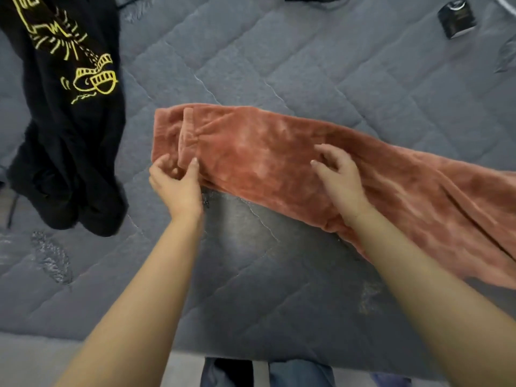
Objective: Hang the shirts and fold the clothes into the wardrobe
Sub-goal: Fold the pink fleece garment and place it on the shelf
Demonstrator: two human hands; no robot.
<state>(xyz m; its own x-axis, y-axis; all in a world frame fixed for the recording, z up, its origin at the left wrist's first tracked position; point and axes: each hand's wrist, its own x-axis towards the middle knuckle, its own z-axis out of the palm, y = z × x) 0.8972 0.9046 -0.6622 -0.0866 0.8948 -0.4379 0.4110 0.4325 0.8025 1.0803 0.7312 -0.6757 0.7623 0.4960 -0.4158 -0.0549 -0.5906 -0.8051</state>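
Both forearms reach out from the bed's near edge toward the pink velvet garment (279, 152), which lies stretched flat across the grey quilted bed (251, 275). Left hand (178, 182) pinches its folded left end; right hand (339, 171) rests on the middle, fingers (321, 152) loosely spread, gripping nothing. It looks soft, limp and light, so it is probably best held at the ends. Off left lies a black printed garment (69, 121); far right, a small dark object (456, 18).

Grey quilted mattress (349, 79), pink velvet garment (279, 152), black printed garment (69, 121), dark wallet (456, 18)
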